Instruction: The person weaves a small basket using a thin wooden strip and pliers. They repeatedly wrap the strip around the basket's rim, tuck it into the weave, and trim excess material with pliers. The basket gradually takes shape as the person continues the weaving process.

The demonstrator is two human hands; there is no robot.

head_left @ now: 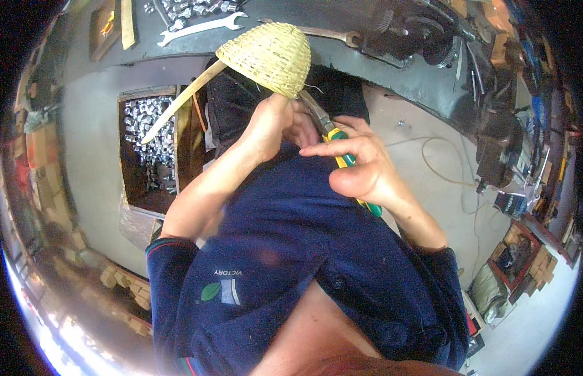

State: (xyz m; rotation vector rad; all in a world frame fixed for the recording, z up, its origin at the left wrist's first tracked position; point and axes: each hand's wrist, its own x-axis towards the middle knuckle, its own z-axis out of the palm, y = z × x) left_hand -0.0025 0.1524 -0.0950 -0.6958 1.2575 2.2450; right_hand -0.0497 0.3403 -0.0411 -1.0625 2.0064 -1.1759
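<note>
A pale woven bamboo scoop (pixel 269 56), bowl-shaped with a long flat strip as its handle, is tilted in front of me, its rounded side up. My left hand (pixel 284 125) grips its lower edge, with the fingers curled and partly hidden underneath. In my right hand (pixel 366 166) are pliers (pixel 337 139) with yellow and green handles, held with the thumb and index finger stretched out. The jaws of the pliers reach the scoop's lower right edge, where a thin loose strand sticks out. Whether they pinch anything is too small to tell.
A dark workbench (pixel 391 69) runs across the far side, with an open-ended wrench (pixel 203 29), another long wrench (pixel 322 32) and loose metal fittings (pixel 197 7) on it. Geared machinery (pixel 426 34) stands at right. On the left, a wooden box (pixel 147 199) holds many shiny metal pieces.
</note>
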